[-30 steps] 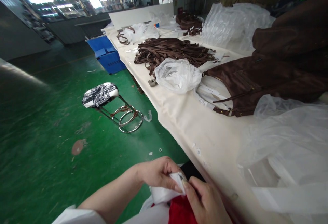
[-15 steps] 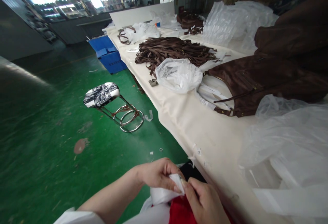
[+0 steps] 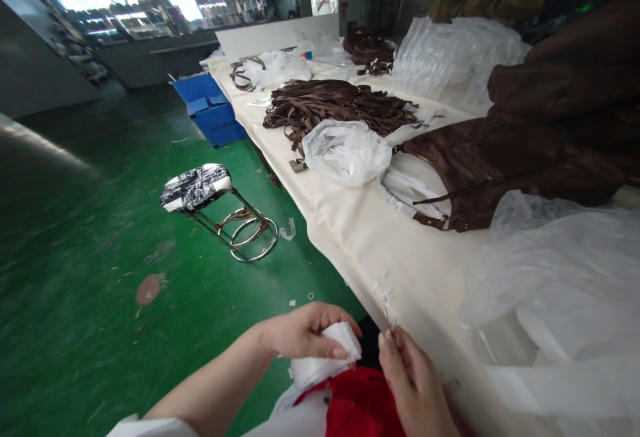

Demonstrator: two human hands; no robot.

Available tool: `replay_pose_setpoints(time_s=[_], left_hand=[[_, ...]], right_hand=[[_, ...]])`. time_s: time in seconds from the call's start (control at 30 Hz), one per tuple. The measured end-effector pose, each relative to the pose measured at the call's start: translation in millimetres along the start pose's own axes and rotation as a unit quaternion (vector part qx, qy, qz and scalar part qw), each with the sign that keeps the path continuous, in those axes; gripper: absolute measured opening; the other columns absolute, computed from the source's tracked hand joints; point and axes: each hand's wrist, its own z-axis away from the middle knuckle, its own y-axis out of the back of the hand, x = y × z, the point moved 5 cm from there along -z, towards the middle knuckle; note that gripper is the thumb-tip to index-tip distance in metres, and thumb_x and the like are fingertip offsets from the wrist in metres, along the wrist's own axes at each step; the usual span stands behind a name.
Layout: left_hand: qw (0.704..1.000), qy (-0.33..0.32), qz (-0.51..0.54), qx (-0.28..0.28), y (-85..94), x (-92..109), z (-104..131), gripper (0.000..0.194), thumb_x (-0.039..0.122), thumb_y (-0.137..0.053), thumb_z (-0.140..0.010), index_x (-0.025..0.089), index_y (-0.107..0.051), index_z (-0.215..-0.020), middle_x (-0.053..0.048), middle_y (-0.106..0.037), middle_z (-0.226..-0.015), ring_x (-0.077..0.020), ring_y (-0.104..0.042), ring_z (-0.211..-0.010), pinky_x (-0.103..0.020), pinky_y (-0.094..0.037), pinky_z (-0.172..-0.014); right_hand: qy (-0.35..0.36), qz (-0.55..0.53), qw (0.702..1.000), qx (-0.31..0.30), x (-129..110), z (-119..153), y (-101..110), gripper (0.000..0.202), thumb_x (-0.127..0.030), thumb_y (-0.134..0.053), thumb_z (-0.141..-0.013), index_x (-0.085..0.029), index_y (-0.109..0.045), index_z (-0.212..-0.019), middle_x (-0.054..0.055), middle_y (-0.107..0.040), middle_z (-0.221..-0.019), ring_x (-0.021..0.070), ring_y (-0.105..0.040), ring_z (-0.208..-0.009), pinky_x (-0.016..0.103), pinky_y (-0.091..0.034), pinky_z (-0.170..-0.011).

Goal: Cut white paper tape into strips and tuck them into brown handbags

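Left hand (image 3: 307,333): fingers curled, thumb closed firmly over folded white sheeting (image 3: 315,369), which sits above red cloth (image 3: 363,402), beside the cream-covered table (image 3: 350,223). Right hand (image 3: 410,377): apart from the sheeting, near the table edge; thumb and forefinger pinched on a thin sliver (image 3: 386,315), too small to identify.

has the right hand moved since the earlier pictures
Yes: judged against the table, the right hand has shifted rightward and slightly up the picture, away from the white material in the left hand.
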Motion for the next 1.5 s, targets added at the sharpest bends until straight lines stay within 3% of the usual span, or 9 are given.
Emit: replay_pose_setpoints(time_s=[0.3,0.7,0.8,0.9,1.03,1.13,1.27,1.4,1.5], left_hand=[[0.989,-0.034,-0.140,-0.014,-22.8,2,-15,0.058,0.046,-0.066,-0.084,0.013,-0.047,-0.127,-0.006,-0.062,-0.087,-0.0129,-0.053,-0.070,-0.021,-0.042,-0.061],[0.995,-0.004,-0.085,-0.055,-21.3,9,-26,0.040,0.051,-0.059,-0.087,0.011,-0.060,-0.090,-0.002,-0.059,-0.074,-0.0094,-0.047,-0.062,-0.017,-0.035,-0.053],[0.998,0.018,-0.029,0.049,9.3,16,-12,0.043,0.053,-0.066,-0.080,0.012,-0.062,-0.087,-0.005,-0.066,-0.071,-0.0103,-0.053,-0.054,-0.018,-0.040,-0.049],[0.977,0.004,0.016,0.213,45.3,29,17,0.044,0.055,-0.073,-0.073,0.013,-0.063,-0.079,-0.005,-0.067,-0.063,-0.0119,-0.055,-0.047,-0.020,-0.044,-0.045],[0.944,-0.004,0.044,0.327,70.6,37,50,0.037,0.049,-0.078,-0.067,0.016,-0.070,-0.079,-0.003,-0.071,-0.065,-0.0140,-0.058,-0.050,-0.019,-0.047,-0.046],[0.933,-0.002,0.048,0.356,76.0,34,57,0.031,0.048,-0.078,-0.068,0.020,-0.072,-0.080,0.003,-0.072,-0.067,-0.0136,-0.060,-0.052,-0.019,-0.047,-0.050],[0.968,0.019,0.025,0.250,44.4,33,26,0.044,0.052,-0.080,-0.066,0.016,-0.071,-0.090,-0.005,-0.072,-0.070,-0.0159,-0.060,-0.054,-0.022,-0.049,-0.050],[0.999,-0.008,-0.031,-0.026,-40.0,49,-33,0.041,0.050,-0.065,-0.084,0.013,-0.067,-0.101,-0.009,-0.070,-0.084,-0.0132,-0.060,-0.061,-0.020,-0.046,-0.054],[0.988,-0.068,-0.057,-0.122,-91.9,66,-69,0.040,0.050,-0.058,-0.090,0.011,-0.067,-0.097,-0.009,-0.069,-0.089,-0.0162,-0.061,-0.077,-0.024,-0.049,-0.071]], right_hand=[[0.008,0.067,0.996,-0.056,-9,3,-5,0.012,-0.031,-0.060,-0.079,-0.019,-0.060,-0.077,-0.001,-0.059,-0.067,0.0137,-0.055,-0.058,0.022,-0.048,-0.058],[0.032,0.059,0.995,0.071,-14,-12,53,0.016,-0.030,-0.052,-0.089,-0.020,-0.053,-0.076,0.001,-0.061,-0.069,0.0150,-0.060,-0.063,0.024,-0.051,-0.060],[0.051,0.135,0.986,0.087,-8,-24,38,0.021,-0.020,-0.043,-0.092,-0.014,-0.061,-0.102,0.016,-0.067,-0.111,0.0259,-0.063,-0.106,0.039,-0.052,-0.090],[0.100,0.216,0.970,0.053,-10,-27,4,0.030,-0.011,-0.046,-0.086,-0.009,-0.064,-0.110,0.022,-0.048,-0.144,0.0353,-0.037,-0.138,0.056,-0.031,-0.112],[0.187,0.150,0.968,-0.080,-21,-17,-29,0.032,-0.011,-0.054,-0.080,-0.006,-0.067,-0.109,0.021,-0.063,-0.127,0.0296,-0.055,-0.124,0.040,-0.042,-0.108],[0.112,0.046,0.990,-0.076,-25,-14,-12,0.023,-0.018,-0.051,-0.087,-0.011,-0.069,-0.099,0.012,-0.073,-0.094,0.0224,-0.069,-0.092,0.030,-0.054,-0.086],[-0.051,-0.146,0.986,-0.066,-24,-9,21,0.036,-0.045,-0.059,-0.087,-0.016,-0.066,-0.108,0.000,-0.062,-0.073,0.0149,-0.062,-0.063,0.025,-0.053,-0.061],[-0.090,-0.240,0.966,0.019,-23,1,47,0.042,-0.046,-0.073,-0.072,-0.014,-0.064,-0.097,-0.003,-0.054,-0.065,0.0131,-0.056,-0.052,0.024,-0.050,-0.049],[-0.112,-0.221,0.959,0.139,-13,14,73,0.029,-0.043,-0.073,-0.071,-0.017,-0.062,-0.081,-0.001,-0.059,-0.059,0.0141,-0.054,-0.048,0.024,-0.046,-0.043]])
